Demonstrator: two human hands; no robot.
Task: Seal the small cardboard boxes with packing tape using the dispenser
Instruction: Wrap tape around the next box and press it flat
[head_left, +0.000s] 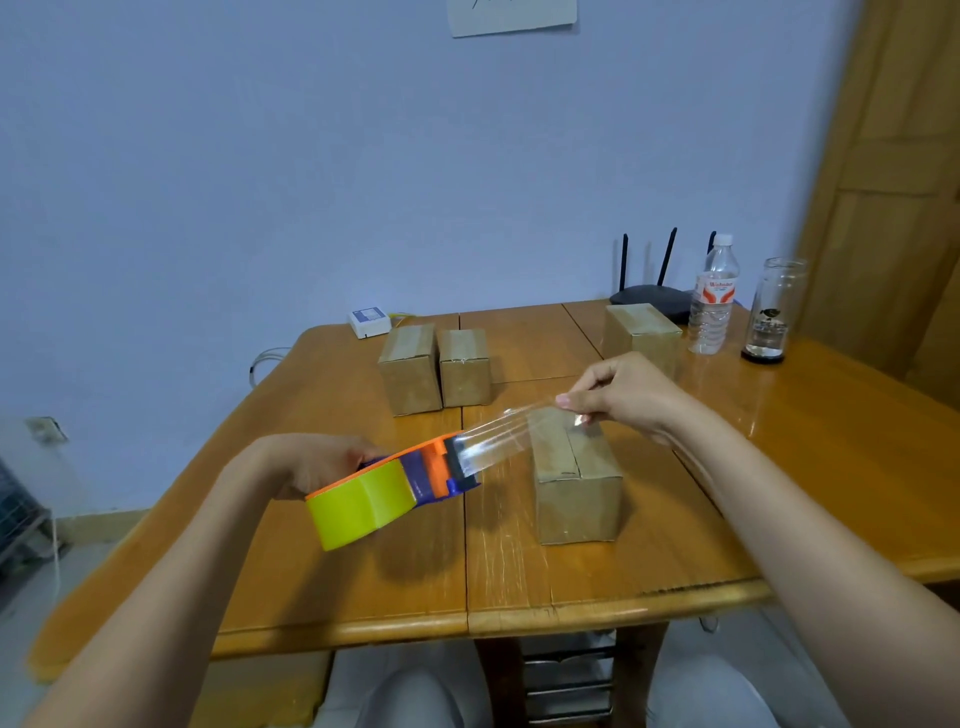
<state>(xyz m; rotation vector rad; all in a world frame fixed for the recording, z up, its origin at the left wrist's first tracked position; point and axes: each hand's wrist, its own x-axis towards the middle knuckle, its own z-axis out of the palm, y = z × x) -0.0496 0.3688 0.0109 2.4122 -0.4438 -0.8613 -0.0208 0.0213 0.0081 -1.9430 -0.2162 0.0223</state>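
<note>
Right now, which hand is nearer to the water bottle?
Right. The right hand pinches tape in front and left of the water bottle; the left hand holds the tape dispenser much farther left.

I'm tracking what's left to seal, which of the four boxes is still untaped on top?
The nearest box, under the stretched tape: its top seam is bare. The three farther boxes already carry tape strips.
</note>
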